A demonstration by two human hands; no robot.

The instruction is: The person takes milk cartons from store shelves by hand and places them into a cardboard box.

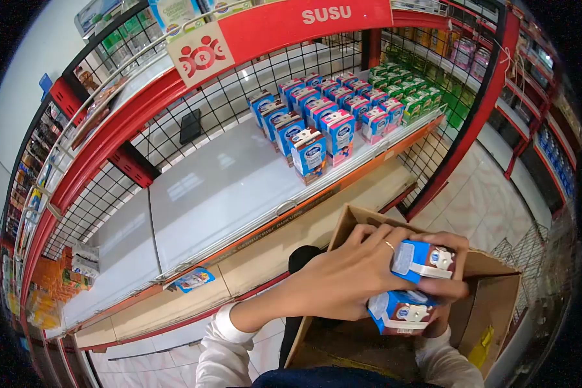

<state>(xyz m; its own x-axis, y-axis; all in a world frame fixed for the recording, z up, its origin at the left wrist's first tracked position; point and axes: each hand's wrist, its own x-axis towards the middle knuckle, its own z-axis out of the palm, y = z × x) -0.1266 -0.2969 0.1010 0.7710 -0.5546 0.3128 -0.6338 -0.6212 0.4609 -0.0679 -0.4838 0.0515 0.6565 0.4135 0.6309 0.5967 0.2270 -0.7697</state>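
Two small blue cartons with white and brown tops are held together above an open cardboard box (pixel 498 294). My left hand (pixel 343 268) reaches across from the left, its fingers closed over the upper carton (pixel 423 260). From the right, my right hand (pixel 451 275) wraps round the far sides of the cartons, with its lower part beside the lower carton (pixel 404 313). Rows of similar blue cartons (pixel 309 156) stand upright on the white shelf (pixel 220 187), at its right part, with green cartons (pixel 420 103) behind and to the right.
A black phone-like object (pixel 190 126) leans near the wire mesh at the back. Packets (pixel 84 260) sit at the shelf's left end. A red sign (pixel 326 14) crosses the top. Red posts and another stocked shelf (pixel 553 155) stand to the right. A blue tag (pixel 194 280) hangs from the front edge.
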